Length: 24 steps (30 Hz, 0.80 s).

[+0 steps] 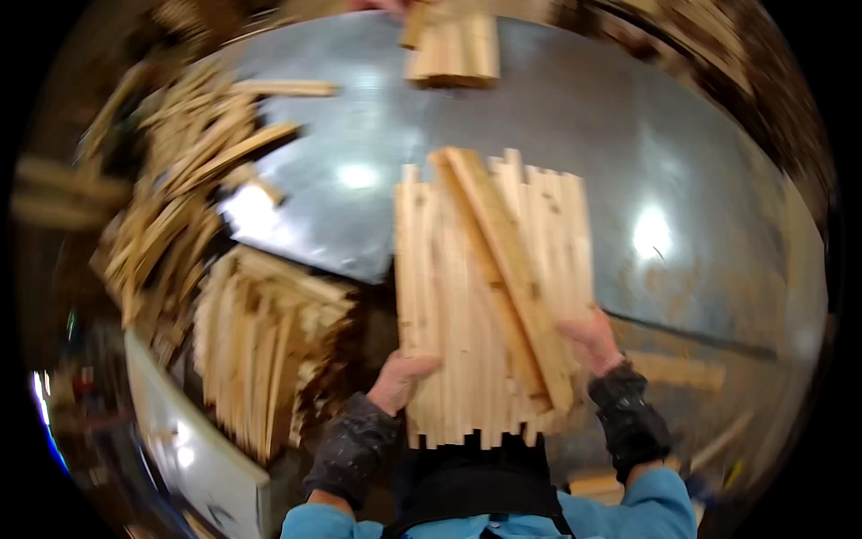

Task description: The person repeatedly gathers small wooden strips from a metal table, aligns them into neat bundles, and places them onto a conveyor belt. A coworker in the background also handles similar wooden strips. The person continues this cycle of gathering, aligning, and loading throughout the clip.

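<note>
Between my two hands is a wide bundle of pale wooden strips [449, 296], lined up side by side with uneven ends. Its left edge is gripped by my left hand [401, 379], thumb over the top and the other fingers hidden underneath. My right hand [593, 340] clasps the right edge in the same way. On top of the bundle a thicker, yellower wooden piece [516, 278] lies slantwise, from upper left to lower right. Dark worn cuffs cover both my wrists. The bundle hangs in front of my body, partly over the near edge of the metal table.
A grey metal table [575, 108] spreads ahead, with bright reflections. Loose wooden sticks [202, 144] pile up at its left. Nearer, a stack of strips [256, 350] stands beside a pale panel [202, 458]. At the far edge, another person's hand [382, 5] is near a wooden bundle [453, 54].
</note>
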Tool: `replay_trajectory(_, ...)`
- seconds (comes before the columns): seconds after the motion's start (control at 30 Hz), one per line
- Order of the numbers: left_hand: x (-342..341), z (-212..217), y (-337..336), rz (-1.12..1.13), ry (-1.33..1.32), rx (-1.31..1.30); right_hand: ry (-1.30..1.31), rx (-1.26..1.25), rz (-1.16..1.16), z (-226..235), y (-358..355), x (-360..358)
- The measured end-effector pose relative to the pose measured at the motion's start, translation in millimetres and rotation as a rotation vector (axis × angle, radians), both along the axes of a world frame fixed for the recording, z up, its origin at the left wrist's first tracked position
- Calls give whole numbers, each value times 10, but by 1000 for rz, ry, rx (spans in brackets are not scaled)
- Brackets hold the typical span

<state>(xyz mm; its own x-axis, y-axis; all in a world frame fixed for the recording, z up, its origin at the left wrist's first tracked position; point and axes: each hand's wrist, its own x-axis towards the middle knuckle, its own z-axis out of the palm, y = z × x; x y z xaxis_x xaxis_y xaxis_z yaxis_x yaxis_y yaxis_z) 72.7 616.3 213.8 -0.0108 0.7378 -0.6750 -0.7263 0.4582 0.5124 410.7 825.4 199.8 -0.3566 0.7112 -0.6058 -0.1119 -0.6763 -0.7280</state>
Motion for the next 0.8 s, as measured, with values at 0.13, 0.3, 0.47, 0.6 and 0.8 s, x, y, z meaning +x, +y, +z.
replay_trajectory(0.13,-150,357,-719,226,-65,170,183,215,294,192,-38,-697)
replay_trajectory(0.3,-265,771,-1878,473,226,254,356,367,539,557,-464,-1651)
replay_trajectory(0.47,-260,1315,-3489,712,313,217,460,386,834,1284,-1695,-2629)
replay_trajectory(0.6,34,1482,-4972,935,308,234,581,361,1060,1555,-3111,-3102)
replay_trajectory(0.8,582,1395,-7095,1130,384,126,402,337,1366,1382,-5162,-3677)
